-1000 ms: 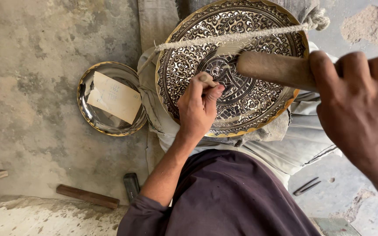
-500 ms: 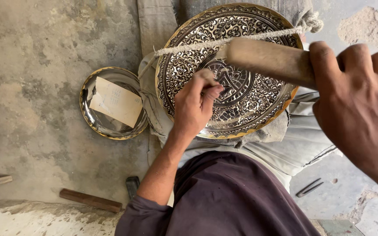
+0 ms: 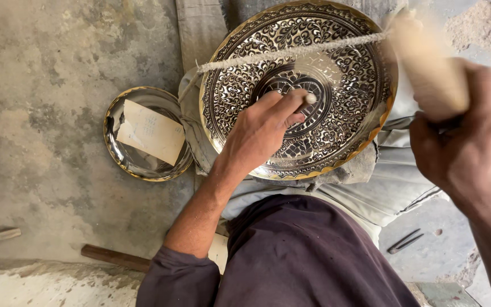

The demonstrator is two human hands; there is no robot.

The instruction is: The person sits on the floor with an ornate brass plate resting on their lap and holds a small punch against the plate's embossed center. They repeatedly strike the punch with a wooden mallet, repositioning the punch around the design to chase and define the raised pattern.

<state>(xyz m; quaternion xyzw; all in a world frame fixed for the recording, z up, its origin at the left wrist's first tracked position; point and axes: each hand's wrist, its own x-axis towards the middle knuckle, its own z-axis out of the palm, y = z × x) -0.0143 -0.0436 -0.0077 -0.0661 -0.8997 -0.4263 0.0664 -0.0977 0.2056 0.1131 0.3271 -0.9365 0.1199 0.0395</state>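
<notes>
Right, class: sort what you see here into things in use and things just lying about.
In use:
- engraved metal plate
- small punch in the left hand
- wooden mallet in the right hand
- cord across the plate

Lying about:
- small dish with paper
- wooden stick
- metal pincers

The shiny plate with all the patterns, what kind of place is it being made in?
Probably a metal craft workshop, worked on the ground. The ornate engraved plate rests on cloth over the person's lap, a smaller plain dish lies on the rough concrete floor, and small metal tongs lie nearby.
</notes>
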